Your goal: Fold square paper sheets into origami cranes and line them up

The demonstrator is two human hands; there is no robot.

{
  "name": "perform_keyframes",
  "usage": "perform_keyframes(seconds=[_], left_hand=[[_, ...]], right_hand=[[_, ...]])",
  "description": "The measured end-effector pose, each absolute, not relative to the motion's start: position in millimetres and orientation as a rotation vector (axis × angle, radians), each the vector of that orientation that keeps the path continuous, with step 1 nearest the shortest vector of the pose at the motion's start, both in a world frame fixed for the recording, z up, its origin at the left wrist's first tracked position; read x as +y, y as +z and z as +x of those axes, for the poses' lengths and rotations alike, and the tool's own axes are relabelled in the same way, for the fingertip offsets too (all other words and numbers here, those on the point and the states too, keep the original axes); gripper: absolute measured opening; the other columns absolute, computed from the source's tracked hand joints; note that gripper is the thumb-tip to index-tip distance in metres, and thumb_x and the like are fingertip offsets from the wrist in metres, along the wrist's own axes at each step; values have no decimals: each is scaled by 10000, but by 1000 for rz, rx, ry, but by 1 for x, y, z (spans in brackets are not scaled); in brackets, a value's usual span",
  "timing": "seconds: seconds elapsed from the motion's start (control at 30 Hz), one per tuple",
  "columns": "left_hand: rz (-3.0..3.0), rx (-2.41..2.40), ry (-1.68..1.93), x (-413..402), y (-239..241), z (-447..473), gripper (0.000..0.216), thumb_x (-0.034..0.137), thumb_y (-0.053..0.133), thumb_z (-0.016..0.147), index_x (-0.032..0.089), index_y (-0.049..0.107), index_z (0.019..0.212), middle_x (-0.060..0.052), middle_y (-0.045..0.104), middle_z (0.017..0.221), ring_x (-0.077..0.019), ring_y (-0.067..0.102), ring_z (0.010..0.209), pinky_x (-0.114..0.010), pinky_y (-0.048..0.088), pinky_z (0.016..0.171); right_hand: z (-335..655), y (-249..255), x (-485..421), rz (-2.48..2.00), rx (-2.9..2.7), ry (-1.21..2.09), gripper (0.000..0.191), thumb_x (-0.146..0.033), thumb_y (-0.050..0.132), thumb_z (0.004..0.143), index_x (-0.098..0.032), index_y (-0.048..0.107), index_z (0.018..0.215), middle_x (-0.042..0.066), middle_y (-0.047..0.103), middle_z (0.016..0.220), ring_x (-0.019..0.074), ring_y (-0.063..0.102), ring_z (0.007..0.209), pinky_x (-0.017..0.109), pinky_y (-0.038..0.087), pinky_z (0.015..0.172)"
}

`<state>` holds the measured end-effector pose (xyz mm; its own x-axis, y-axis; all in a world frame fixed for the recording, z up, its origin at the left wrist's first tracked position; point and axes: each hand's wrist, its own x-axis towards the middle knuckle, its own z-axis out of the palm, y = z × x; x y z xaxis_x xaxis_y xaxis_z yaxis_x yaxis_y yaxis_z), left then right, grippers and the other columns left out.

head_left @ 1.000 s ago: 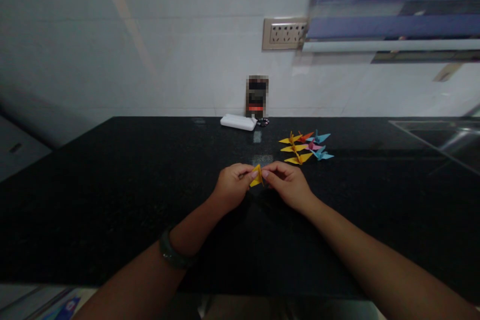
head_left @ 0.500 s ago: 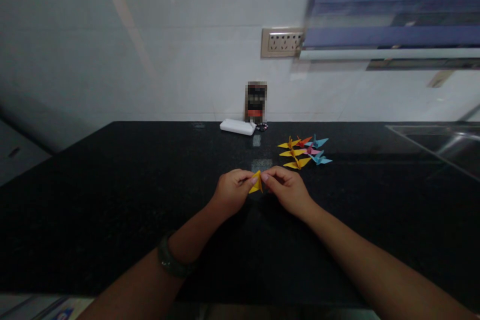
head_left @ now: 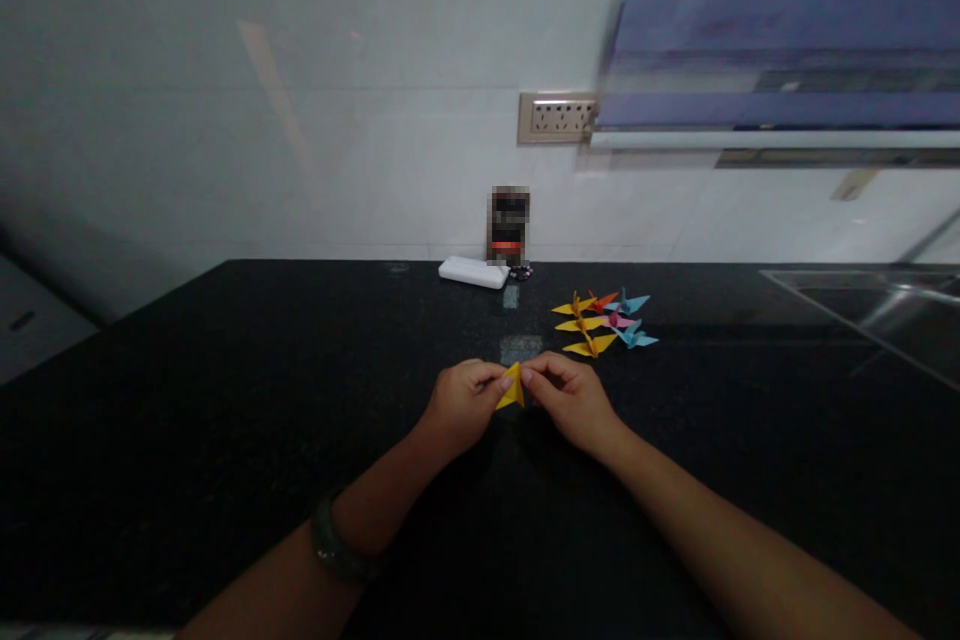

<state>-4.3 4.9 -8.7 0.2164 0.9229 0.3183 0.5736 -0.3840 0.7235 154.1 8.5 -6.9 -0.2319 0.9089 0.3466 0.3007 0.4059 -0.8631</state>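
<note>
A small folded piece of yellow paper (head_left: 512,388) is pinched between my two hands over the black countertop (head_left: 225,390). My left hand (head_left: 461,402) grips its left side with closed fingers; a dark band sits on that wrist. My right hand (head_left: 570,398) pinches the right side, fingertips meeting the left hand's. Behind my right hand lies a cluster of finished paper cranes (head_left: 602,322), yellow, orange, pink and blue, flat on the counter.
A white flat box (head_left: 474,271) lies at the back by the wall, next to a small dark upright object (head_left: 510,224). A wall socket (head_left: 555,118) is above. A steel sink (head_left: 877,305) is at the right. Blue slats hang top right.
My hands keep the same pinch on the yellow paper. The view has tilted up slightly, so everything sits lower in the picture.
</note>
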Motion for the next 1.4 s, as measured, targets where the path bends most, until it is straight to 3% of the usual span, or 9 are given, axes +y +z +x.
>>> perform_keyframes(seconds=[0.4, 0.67, 0.87, 1.4], left_hand=[[1952, 1306, 1022, 6, -12, -4, 209, 282, 494, 755, 186, 680, 751, -20, 660, 713, -140, 582, 668, -219, 432, 592], [1853, 1294, 996, 7, -12, -4, 229, 312, 492, 750, 170, 672, 745, 0, 619, 605, -108, 525, 535, -178, 370, 444], [1786, 1306, 1012, 7, -13, -4, 233, 328, 501, 745, 163, 665, 751, -3, 620, 617, -102, 515, 519, -182, 374, 451], [1733, 1315, 993, 7, -10, -3, 235, 312, 494, 735, 139, 654, 747, 14, 573, 535, -87, 461, 452, -190, 342, 448]], right_hand=[[158, -4, 12, -1021, -1807, 872, 170, -248, 518, 751, -172, 655, 686, 14, 586, 629, 111, 513, 565, 218, 420, 517], [160, -7, 13, -992, -1815, 927, 164, -257, 530, 756, -175, 670, 736, 23, 598, 675, 115, 525, 586, 222, 422, 520], [160, -9, 12, -987, -1767, 1020, 158, -247, 572, 721, -164, 662, 820, 27, 600, 724, 116, 537, 616, 237, 434, 561], [159, -9, 13, -998, -1757, 1041, 169, -225, 547, 710, -148, 653, 816, 31, 605, 723, 118, 548, 616, 249, 439, 581]])
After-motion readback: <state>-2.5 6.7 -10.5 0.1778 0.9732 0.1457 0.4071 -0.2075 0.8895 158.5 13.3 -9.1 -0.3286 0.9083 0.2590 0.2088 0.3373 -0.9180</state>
